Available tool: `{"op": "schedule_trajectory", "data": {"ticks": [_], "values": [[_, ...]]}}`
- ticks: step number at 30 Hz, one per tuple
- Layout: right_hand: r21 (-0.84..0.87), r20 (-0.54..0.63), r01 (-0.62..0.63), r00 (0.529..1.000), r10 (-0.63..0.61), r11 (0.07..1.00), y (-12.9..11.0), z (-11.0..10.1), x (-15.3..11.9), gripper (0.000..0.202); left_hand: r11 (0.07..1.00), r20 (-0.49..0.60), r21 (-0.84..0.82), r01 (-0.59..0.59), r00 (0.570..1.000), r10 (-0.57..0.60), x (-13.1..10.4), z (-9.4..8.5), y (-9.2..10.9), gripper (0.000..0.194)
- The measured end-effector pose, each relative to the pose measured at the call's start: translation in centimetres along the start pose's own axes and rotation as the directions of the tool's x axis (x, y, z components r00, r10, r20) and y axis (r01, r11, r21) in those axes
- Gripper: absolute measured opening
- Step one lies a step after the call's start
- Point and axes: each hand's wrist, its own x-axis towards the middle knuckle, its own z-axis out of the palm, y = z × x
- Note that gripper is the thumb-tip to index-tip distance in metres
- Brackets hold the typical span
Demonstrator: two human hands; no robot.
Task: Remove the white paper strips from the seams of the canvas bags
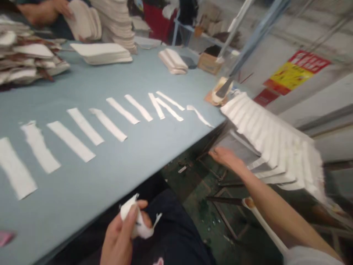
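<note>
Above my lap, in front of the table edge, my left hand (127,232) pinches a crumpled white cloth piece (143,229), its loose end hanging right. My right hand (222,155) is stretched out to the right, low beside the table corner, near a grey panel (237,147) under the white layered pieces (273,136). Its fingers look curled, but what they hold, if anything, is too small to make out. Several white strips (71,141) lie slanted in a row across the blue-green table (110,184), and a thin curled one (200,116) lies near the right corner.
Stacked pale pieces (103,53) and a heap of cloth (27,59) stand at the table's back. Another person's hand (64,7) touches a pale stack there. A tape-like roll (220,90) sits at the right corner; metal frames (226,213) stand below.
</note>
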Motion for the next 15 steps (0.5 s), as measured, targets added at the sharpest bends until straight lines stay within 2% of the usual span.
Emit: {"op": "schedule_trajectory", "data": {"ticks": [2,4,7,8,10,12,13,15], "values": [[-0.014,0.123,0.12,0.986,-0.117,0.993,-0.9,1.1,-2.9,0.012,0.993,-0.004,-0.116,0.003,1.0,-0.003,0.0,-0.6,0.6,0.065],[0.019,0.217,0.247,0.945,-0.245,0.969,-2.5,2.6,-6.3,0.016,0.923,0.042,-0.377,0.078,0.997,-0.067,0.0,-1.0,1.7,0.055],[0.118,0.283,0.409,0.859,-0.426,0.905,-5.8,5.0,-12.1,0.037,0.801,0.008,-0.573,0.173,0.979,-0.205,-0.4,-1.3,3.8,0.033],[0.166,0.286,0.47,0.819,-0.498,0.867,-7.0,5.8,-13.9,0.04,0.78,-0.018,-0.597,0.188,0.969,-0.247,-0.6,-1.5,4.4,0.033],[0.315,0.197,0.644,0.674,-0.712,0.697,-9.3,7.1,-16.9,0.04,0.759,-0.063,-0.622,0.193,0.954,-0.294,-1.0,-2.0,5.2,0.038],[0.371,0.1,0.753,0.549,-0.83,0.543,-11.3,8.2,-19.0,0.038,0.747,-0.088,-0.64,0.18,0.949,-0.304,-1.5,-2.6,5.4,0.041],[0.377,0.082,0.779,0.51,-0.856,0.501,-12.1,8.8,-19.8,0.04,0.74,-0.097,-0.65,0.171,0.947,-0.305,-1.7,-2.9,5.3,0.041],[0.4,0.12,0.772,0.49,-0.863,0.494,-13.3,9.7,-20.8,0.05,0.72,-0.101,-0.676,0.157,0.948,-0.301,-2.1,-3.5,5.1,0.04]]}}
